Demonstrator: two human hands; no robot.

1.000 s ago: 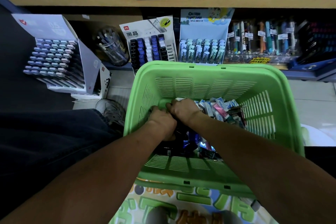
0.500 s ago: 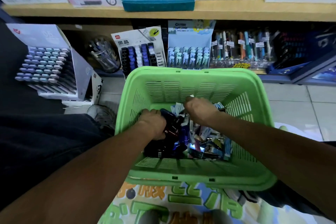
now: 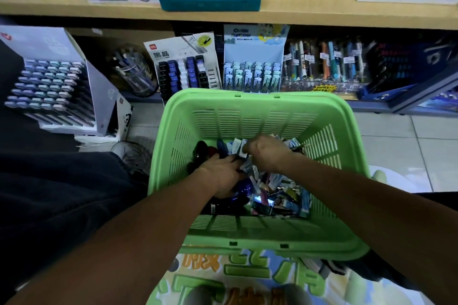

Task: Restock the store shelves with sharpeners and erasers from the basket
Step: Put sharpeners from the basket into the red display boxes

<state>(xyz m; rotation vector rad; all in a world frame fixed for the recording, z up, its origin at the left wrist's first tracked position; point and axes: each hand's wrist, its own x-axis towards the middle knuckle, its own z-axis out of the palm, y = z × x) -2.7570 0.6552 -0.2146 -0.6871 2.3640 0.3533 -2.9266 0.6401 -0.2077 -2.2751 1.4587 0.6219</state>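
A green plastic basket [image 3: 247,98] sits in front of me, tilted, with a pile of small wrapped erasers and dark sharpeners [image 3: 277,195] inside. My left hand [image 3: 219,174] lies palm down on the left of the pile, over dark blue and black sharpeners [image 3: 202,150]. Its fingertips are buried among the items, so its grip is hidden. My right hand [image 3: 269,153] is deeper in the basket, fingers curled round a few small white and blue eraser packs [image 3: 239,147].
Low shelf displays stand behind the basket: a lead-refill card [image 3: 183,67], a blue eraser display [image 3: 254,69], pens [image 3: 324,64] to the right, and a marker box [image 3: 49,82] on the left. A wooden shelf [image 3: 322,16] runs above. Tiled floor [image 3: 409,146] lies to the right.
My hands have moved apart and shifted within the pile, the right hand going farther back and gathering eraser packs. The view has tilted upward, showing more of the upper shelf.
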